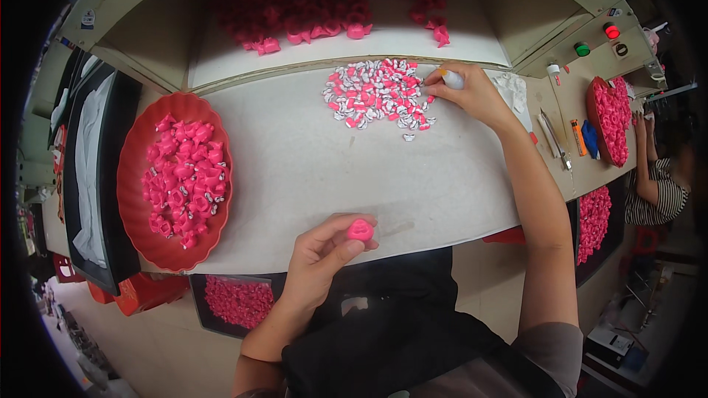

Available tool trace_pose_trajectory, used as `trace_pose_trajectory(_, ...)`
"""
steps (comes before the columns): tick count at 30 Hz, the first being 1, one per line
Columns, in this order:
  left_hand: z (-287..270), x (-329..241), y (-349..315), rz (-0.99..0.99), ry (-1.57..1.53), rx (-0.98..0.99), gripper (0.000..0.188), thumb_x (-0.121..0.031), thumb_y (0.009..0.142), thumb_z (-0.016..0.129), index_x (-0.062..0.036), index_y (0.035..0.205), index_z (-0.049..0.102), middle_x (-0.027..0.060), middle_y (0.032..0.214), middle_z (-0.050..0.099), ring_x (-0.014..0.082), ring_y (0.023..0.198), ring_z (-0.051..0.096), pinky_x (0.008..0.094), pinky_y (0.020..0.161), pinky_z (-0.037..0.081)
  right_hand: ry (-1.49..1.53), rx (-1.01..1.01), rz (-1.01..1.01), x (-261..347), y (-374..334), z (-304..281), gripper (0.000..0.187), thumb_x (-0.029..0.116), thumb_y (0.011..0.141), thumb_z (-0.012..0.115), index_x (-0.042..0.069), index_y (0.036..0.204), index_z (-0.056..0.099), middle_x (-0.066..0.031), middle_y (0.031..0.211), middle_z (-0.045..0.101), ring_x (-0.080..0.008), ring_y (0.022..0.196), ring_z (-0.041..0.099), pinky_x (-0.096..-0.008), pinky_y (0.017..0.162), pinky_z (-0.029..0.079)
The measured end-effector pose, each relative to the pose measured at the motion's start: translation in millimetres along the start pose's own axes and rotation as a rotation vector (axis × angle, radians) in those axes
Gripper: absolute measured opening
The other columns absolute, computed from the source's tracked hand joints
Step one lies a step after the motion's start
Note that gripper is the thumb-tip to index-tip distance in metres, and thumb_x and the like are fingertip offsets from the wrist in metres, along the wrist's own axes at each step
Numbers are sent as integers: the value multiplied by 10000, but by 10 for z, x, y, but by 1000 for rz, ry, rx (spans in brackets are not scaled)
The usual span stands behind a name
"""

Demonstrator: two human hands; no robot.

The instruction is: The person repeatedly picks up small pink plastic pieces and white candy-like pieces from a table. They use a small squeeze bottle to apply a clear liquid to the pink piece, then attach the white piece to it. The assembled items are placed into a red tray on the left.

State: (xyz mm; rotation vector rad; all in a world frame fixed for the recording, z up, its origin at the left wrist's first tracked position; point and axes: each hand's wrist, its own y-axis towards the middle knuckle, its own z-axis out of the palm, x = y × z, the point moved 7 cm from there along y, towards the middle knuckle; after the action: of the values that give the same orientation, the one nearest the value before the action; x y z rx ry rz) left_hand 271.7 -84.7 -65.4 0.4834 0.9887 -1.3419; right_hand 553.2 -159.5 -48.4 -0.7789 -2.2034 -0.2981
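Observation:
My left hand is near the front edge of the table, its fingers closed round a small rounded pink plastic piece. Farther off, my right hand grips a small white bottle with a yellow-orange tip. The fingertips of that hand are at the right edge of a pile of small white-and-pink pieces with dark markings. Whether they also pinch one of those pieces is too small to tell. A single white piece lies just apart from the pile.
A red scalloped bowl of pink pieces stands at the left. Many more pink pieces lie inside the booth behind the pile. Tweezers, an orange tube and another red bowl are at the right. Beyond sits a co-worker in a striped top.

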Motion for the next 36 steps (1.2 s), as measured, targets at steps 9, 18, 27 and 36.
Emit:
trace_pose_trajectory(9,60,-42,0,157,52,-14,255,12,816,551,20,1071,555,100,1061,552,168,958,538,326,839,454,-219,-155,-261,190,-288,-71,112,61,738,664,4,822,615,-65,821,610,-149,714,565,-270,645,446)
trace_pose_trajectory(18,91,-88,-117,306,409,-53,284,-37,775,633,-6,1055,592,113,1004,571,172,898,573,269,785,469,765,47,-153,1026,-1271,660,149,-64,678,680,15,795,631,-77,824,583,-114,686,552,-208,516,441)
trace_pose_trajectory(27,185,-275,-223,447,713,-47,263,-39,764,642,-3,1022,607,112,940,593,182,850,593,264,738,481,433,39,-372,1268,-1399,742,188,-11,662,720,29,829,644,-71,874,559,-147,720,575,-240,592,453)
trace_pose_trajectory(36,160,35,-211,-17,-69,39,247,-57,833,584,38,1061,563,86,950,614,127,899,575,253,807,455,79,-78,-638,1434,-1537,756,312,70,631,744,31,919,630,-95,881,559,-188,692,594,-252,526,484)
